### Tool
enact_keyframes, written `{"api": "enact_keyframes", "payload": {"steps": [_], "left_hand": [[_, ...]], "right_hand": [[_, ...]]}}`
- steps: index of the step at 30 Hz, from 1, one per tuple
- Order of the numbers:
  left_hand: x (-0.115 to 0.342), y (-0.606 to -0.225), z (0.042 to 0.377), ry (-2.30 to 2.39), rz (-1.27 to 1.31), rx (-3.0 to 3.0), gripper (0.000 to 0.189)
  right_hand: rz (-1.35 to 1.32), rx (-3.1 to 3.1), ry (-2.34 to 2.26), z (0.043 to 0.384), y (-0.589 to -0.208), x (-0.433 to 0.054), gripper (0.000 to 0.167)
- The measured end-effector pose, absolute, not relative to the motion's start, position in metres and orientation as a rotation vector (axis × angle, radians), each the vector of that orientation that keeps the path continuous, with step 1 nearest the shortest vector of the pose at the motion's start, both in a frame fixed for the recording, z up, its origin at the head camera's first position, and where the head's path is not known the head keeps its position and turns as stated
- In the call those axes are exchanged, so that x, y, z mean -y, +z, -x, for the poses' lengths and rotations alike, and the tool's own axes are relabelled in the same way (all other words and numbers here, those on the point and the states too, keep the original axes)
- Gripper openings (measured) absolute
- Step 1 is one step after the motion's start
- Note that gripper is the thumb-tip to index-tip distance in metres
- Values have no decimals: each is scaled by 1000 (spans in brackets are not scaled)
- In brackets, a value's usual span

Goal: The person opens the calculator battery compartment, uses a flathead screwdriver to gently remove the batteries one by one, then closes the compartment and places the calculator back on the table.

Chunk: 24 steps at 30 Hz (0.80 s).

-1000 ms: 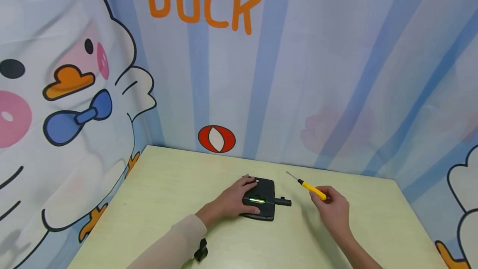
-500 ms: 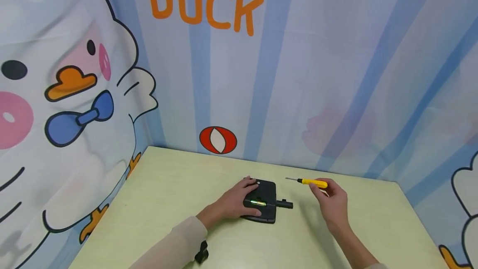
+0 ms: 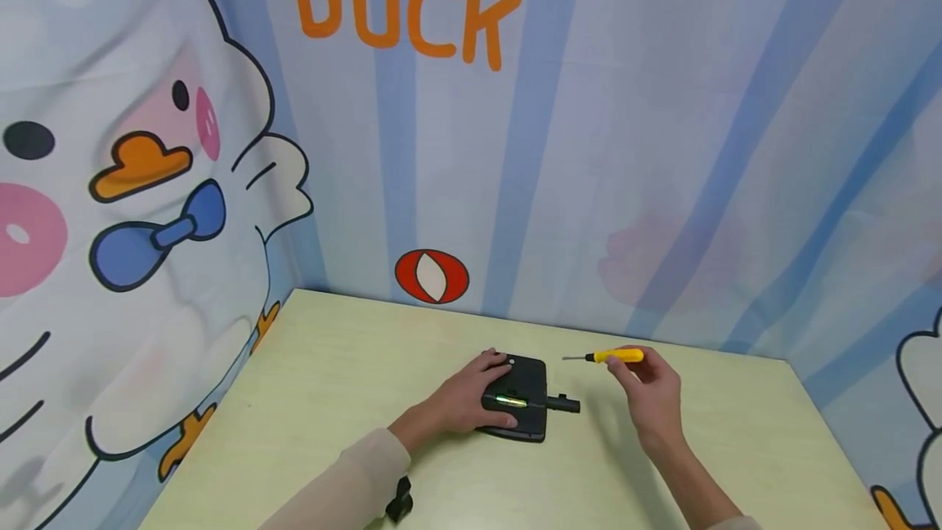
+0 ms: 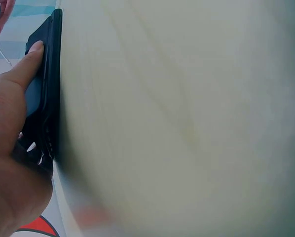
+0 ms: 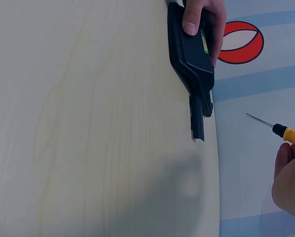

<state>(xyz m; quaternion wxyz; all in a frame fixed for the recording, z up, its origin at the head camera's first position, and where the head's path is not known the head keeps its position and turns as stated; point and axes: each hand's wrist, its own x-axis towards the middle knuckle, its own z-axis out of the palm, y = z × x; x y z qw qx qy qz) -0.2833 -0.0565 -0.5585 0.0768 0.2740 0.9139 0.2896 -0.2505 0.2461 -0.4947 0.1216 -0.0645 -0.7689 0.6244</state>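
A flat black device (image 3: 531,383) with a shiny yellow-green strip and a short black stub on its right side lies on the table. My left hand (image 3: 471,395) rests across its left part, fingers spread and thumb straight along the top; the left wrist view shows the thumb (image 4: 31,61) lying on it. My right hand (image 3: 653,391) holds a screwdriver (image 3: 621,356) by its yellow handle, above the table to the right of the device. The thin metal shaft points left, apart from the device. In the right wrist view the screwdriver (image 5: 293,137) is partly cut off.
The pale table (image 3: 353,366) ends at a striped blue backdrop (image 3: 456,145) with a duck print and a red ball print. A small black object (image 3: 400,501) shows beside the left sleeve (image 3: 353,473).
The screwdriver has turned from slanting up-left to nearly level, as my right hand tilted and shifted slightly. My left hand and the black device stay as they were; the view drifted a little.
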Motion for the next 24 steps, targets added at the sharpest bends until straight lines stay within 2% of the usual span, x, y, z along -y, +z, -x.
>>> {"api": "enact_keyframes", "payload": {"steps": [24], "left_hand": [[55,-564,285,868,-801,-2733,94]], "right_hand": [[89,2214,1983,245,-500,-231,33]]}}
